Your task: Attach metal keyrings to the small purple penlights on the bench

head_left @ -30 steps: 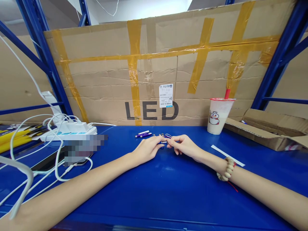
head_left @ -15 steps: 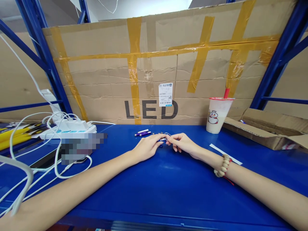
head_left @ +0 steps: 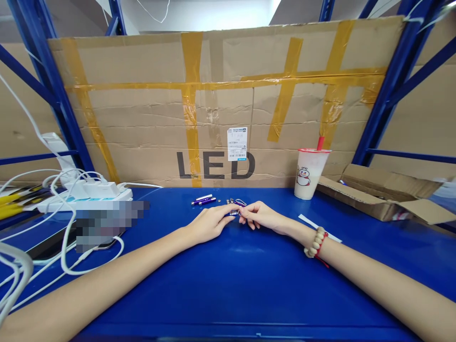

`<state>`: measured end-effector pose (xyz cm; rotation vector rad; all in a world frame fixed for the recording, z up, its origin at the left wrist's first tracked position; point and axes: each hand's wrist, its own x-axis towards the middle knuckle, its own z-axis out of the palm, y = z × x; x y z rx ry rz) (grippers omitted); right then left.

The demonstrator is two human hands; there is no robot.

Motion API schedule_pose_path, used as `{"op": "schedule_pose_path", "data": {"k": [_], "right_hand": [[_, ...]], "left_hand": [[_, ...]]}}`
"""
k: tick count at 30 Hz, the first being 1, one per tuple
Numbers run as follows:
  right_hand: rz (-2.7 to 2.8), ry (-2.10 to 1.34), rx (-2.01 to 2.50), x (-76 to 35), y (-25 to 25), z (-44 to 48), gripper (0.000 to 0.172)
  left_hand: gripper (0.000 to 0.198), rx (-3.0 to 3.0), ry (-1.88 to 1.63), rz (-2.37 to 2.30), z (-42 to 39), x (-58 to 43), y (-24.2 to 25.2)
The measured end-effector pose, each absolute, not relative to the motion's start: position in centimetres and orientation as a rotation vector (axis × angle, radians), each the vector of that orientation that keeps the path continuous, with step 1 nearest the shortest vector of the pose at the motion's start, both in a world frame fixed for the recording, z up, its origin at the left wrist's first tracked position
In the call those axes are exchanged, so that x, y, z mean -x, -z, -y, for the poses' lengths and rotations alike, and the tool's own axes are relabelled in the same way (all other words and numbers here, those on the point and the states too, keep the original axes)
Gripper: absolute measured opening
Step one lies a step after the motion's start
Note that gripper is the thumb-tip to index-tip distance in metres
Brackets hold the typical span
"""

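Observation:
My left hand [head_left: 211, 223] lies low over the blue table, fingers and thumb closed on a small shiny cylindrical part [head_left: 234, 213]. From the other side, my right hand [head_left: 261, 216] pinches the right end of that part between thumb and fingertips. Its exact kind is too small to make out. Just behind the fingers are several little metal pieces [head_left: 230, 201] and a looped strap [head_left: 241, 202]. Purple and silver pen-like tubes [head_left: 204, 200] rest behind my left hand.
A drink cup [head_left: 310, 174] with a red straw stands at the back right beside an open cardboard box [head_left: 381, 190]. A white strip [head_left: 319, 228] lies by my right forearm. White cables and a power strip [head_left: 85, 197] crowd the left. A large taped carton [head_left: 153, 123] forms the back.
The view has shifted slightly, so things sit further left. Both hands stay together on the small part; a dark blue piece seen beneath the fingers before no longer shows.

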<state>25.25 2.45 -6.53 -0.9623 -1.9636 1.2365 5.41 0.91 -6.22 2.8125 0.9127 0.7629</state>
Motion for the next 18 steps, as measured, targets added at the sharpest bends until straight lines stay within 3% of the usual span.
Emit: {"op": "schedule_pose_path", "data": {"k": [18], "right_hand": [[2.032,-1.239,0.909,-25.48,6.37,-2.48,0.058]], "left_hand": [[0.034,-2.803,-0.745,-0.880,-0.12,-5.80,5.38]]}}
